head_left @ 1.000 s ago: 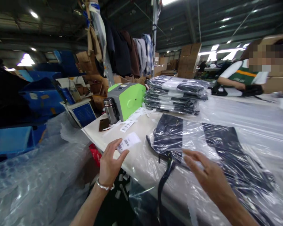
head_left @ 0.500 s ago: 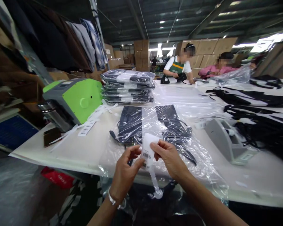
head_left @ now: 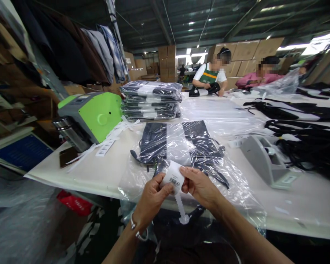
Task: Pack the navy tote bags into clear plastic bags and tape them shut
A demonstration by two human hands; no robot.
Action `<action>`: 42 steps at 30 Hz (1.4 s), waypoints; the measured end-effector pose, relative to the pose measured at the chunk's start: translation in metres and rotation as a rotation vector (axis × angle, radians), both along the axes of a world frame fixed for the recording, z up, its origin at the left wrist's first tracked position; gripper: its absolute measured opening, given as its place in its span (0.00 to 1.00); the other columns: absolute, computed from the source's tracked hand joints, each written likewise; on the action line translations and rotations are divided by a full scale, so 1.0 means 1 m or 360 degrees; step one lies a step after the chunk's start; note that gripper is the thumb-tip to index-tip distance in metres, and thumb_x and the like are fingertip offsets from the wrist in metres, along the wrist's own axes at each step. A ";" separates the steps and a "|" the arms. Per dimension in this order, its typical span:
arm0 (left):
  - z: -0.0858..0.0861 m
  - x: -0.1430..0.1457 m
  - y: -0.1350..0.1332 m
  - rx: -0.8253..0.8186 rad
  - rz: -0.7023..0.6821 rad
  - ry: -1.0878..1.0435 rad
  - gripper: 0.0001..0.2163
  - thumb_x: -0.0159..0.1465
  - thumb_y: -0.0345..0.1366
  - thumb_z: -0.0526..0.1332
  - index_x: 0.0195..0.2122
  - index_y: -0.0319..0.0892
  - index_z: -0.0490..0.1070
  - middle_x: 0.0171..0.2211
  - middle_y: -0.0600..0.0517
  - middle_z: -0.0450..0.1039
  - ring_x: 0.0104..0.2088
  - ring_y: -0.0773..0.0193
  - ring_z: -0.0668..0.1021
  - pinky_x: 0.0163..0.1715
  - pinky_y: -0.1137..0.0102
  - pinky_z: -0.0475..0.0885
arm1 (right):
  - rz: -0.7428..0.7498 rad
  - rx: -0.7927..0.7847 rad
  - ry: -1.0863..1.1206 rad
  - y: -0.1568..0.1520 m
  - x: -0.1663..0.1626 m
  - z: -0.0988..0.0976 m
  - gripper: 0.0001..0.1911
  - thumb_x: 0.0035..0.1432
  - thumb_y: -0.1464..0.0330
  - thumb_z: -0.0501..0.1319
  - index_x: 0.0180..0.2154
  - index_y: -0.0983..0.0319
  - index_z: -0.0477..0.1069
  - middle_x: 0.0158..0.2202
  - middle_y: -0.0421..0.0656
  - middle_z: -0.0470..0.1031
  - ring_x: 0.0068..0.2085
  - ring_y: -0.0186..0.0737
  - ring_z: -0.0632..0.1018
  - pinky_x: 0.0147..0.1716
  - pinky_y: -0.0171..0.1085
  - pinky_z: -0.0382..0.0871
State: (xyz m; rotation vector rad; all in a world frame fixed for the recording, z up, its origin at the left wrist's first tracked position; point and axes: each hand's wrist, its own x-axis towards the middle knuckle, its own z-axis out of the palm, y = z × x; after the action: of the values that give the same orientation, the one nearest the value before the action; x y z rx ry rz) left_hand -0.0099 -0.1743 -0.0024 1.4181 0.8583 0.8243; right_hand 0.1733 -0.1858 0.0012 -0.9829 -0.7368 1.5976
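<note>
A small white barcode label (head_left: 173, 176) is held up over the near edge of a white tabletop (head_left: 121, 151). The left hand (head_left: 153, 196) pinches its lower left side between thumb and fingers; the right hand (head_left: 202, 186) pinches its right edge, so each grip is clamped on the label. Just beyond, a dark strapped fabric item (head_left: 154, 141) lies inside a clear plastic bag (head_left: 129, 185). A notched white strip (head_left: 181, 209) hangs below the label; whether they are joined is unclear. Behind stand a green-and-grey machine (head_left: 100, 116) and a stack of wrapped packs (head_left: 151, 104).

The step in hand seems to be fingering the label, perhaps separating its layers. The next move calls for a light fingertip hold, since thin paper could crease or tear.
</note>
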 end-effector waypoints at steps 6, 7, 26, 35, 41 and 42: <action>0.014 0.000 -0.002 0.0616 0.0187 0.0202 0.08 0.63 0.42 0.65 0.34 0.43 0.74 0.63 0.45 0.63 0.58 0.51 0.70 0.53 0.63 0.66 | 0.0325 -0.0123 -0.0010 -0.009 -0.003 -0.006 0.21 0.49 0.52 0.71 0.28 0.62 0.68 0.19 0.33 0.65 0.18 0.26 0.63 0.21 0.30 0.55; 0.016 -0.001 -0.001 0.0614 0.0134 0.0215 0.08 0.63 0.41 0.65 0.34 0.43 0.74 0.67 0.45 0.58 0.59 0.51 0.69 0.54 0.62 0.66 | 0.0360 -0.0131 -0.0053 -0.011 -0.002 -0.008 0.22 0.50 0.51 0.69 0.27 0.62 0.67 0.18 0.32 0.65 0.18 0.26 0.62 0.21 0.30 0.55; 0.023 -0.013 0.018 0.0271 -0.0221 0.0175 0.09 0.62 0.40 0.66 0.30 0.40 0.72 0.34 0.53 0.73 0.34 0.66 0.73 0.35 0.72 0.67 | 0.0309 0.0408 -0.0938 -0.021 0.012 0.028 0.05 0.57 0.67 0.64 0.36 0.61 0.75 0.28 0.37 0.76 0.25 0.29 0.73 0.26 0.30 0.68; 0.000 0.008 0.011 -0.0642 -0.0163 -0.0414 0.19 0.59 0.46 0.69 0.43 0.41 0.67 0.26 0.57 0.69 0.21 0.74 0.66 0.21 0.77 0.58 | 0.0185 0.0568 -0.1089 -0.027 0.001 0.016 0.28 0.55 0.70 0.64 0.58 0.53 0.66 0.31 0.36 0.76 0.26 0.33 0.76 0.26 0.34 0.73; 0.001 0.002 0.012 -0.0403 -0.0063 -0.0422 0.18 0.62 0.47 0.65 0.47 0.42 0.66 0.30 0.55 0.73 0.27 0.71 0.72 0.27 0.76 0.65 | -0.0070 0.1084 -0.1679 -0.028 0.005 0.010 0.11 0.59 0.71 0.64 0.43 0.54 0.78 0.37 0.38 0.81 0.33 0.35 0.78 0.36 0.35 0.73; 0.001 0.001 0.010 -0.0334 -0.0096 -0.0459 0.20 0.62 0.46 0.66 0.50 0.43 0.65 0.34 0.53 0.75 0.32 0.68 0.76 0.33 0.74 0.69 | -0.0147 0.1077 -0.1653 -0.028 0.005 0.009 0.09 0.59 0.70 0.64 0.42 0.55 0.78 0.38 0.39 0.81 0.34 0.35 0.79 0.37 0.35 0.73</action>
State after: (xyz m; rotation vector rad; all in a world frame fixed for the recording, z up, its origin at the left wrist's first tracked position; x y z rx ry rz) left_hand -0.0089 -0.1641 -0.0015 1.1041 0.6564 0.8428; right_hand 0.1784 -0.2136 0.0102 -1.2538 -1.7505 0.5535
